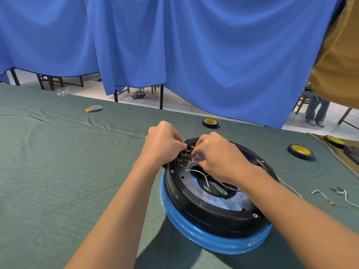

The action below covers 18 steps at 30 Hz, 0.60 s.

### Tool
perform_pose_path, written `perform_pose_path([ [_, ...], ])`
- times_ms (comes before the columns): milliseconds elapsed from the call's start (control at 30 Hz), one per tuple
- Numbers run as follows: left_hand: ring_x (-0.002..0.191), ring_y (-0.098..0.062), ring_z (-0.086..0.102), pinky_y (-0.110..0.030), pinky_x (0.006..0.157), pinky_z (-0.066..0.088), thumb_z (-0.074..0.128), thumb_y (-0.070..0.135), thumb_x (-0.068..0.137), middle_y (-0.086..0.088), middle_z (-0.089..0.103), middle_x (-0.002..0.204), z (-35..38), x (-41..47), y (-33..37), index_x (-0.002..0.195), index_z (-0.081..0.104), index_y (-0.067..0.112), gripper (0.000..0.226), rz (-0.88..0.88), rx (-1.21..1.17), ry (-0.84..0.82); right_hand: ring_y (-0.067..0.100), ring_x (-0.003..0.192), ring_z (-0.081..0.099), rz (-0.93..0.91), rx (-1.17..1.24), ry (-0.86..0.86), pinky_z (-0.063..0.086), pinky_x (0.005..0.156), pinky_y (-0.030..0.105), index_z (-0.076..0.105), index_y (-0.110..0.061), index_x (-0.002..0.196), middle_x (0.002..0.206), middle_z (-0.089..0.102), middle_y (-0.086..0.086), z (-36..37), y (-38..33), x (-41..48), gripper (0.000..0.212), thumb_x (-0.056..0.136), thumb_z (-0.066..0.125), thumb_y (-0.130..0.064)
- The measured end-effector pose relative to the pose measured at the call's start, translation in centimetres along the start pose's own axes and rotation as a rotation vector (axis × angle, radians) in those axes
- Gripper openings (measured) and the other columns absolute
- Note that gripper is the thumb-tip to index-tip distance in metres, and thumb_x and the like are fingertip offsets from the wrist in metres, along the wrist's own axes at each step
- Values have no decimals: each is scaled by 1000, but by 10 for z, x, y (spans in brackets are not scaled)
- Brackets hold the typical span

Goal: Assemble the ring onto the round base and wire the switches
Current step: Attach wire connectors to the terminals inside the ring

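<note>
So the black ring (204, 206) is already sitting on the blue-wrapped round base (194, 232), just right of centre in the lower half of the frame, and by the look of it the wiring is what's being worked on now. The switches (183, 159), a little stack of brass-tabbed terminals, are standing on the ring's far-left edge, a bit above frame centre. They're being steadied by the left hand (165, 141), whose grip is curled closed on the top of the stack from the left. The right hand (219, 154) is being held in from the opposite side, its grip pinched onto the end of a white wire (196, 159). The fingertips are mostly hidden under the knuckles, so it can't be told whether the connector is touching a tab. The bit everything is hinging on: the tabs seem to be pointing toward the right of the frame, into the ring's opening. The wire end is sitting just right of them, so it would probably have to be pushed leftward along the tab axis, against the left hand's bracing. The right hand is nearer the wire, the left nearer the stack. A second lead (204, 176) is lying loose in the opening below, and spare leads (320, 193) are lying on the table (58, 152) at the right edge.
</note>
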<state>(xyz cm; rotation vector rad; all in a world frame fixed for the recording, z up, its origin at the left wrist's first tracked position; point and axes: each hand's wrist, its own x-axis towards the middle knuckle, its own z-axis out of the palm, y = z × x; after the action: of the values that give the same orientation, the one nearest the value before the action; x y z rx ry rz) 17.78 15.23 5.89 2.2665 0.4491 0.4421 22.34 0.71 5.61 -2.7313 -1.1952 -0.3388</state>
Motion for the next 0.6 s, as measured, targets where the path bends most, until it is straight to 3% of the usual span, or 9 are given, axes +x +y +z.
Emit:
perform_pose_path([
  [233, 101, -25, 63, -39, 87, 55, 78, 20, 81, -11, 72, 95, 1, -2, 1, 91, 77, 17, 11, -11, -20, 25, 17, 103, 46, 14, -13, 77, 43, 73, 34, 77, -26, 94, 104, 61, -5, 3, -2, 3, 21, 86, 64, -12],
  [367, 101, -25, 63, -39, 86, 56, 77, 19, 83, -11, 72, 96, 2, -3, 2, 92, 76, 16, 11, -14, -13, 33, 17, 100, 47, 40, 14, 90, 44, 71, 33, 76, -27, 97, 105, 58, -5, 5, -2, 4, 16, 88, 67, -18],
  [500, 100, -28, 63, -41, 87, 55, 70, 17, 87, -11, 71, 99, 5, -4, 5, 94, 73, 13, 9, -3, 39, 22, 17, 104, 49, 35, 73, 59, 50, 82, 38, 72, -28, 107, 108, 58, -3, 0, 3, -4, 19, 91, 63, -34],
  [600, 100, -33, 60, -38, 81, 52, 63, 23, 92, -12, 67, 102, 15, -7, 11, 102, 67, 5, 21, 35, 158, 44, 16, 103, 50, 51, 77, 90, 48, 84, 38, 72, -30, 104, 107, 61, -4, -10, 16, -22, 20, 93, 57, -37],
])
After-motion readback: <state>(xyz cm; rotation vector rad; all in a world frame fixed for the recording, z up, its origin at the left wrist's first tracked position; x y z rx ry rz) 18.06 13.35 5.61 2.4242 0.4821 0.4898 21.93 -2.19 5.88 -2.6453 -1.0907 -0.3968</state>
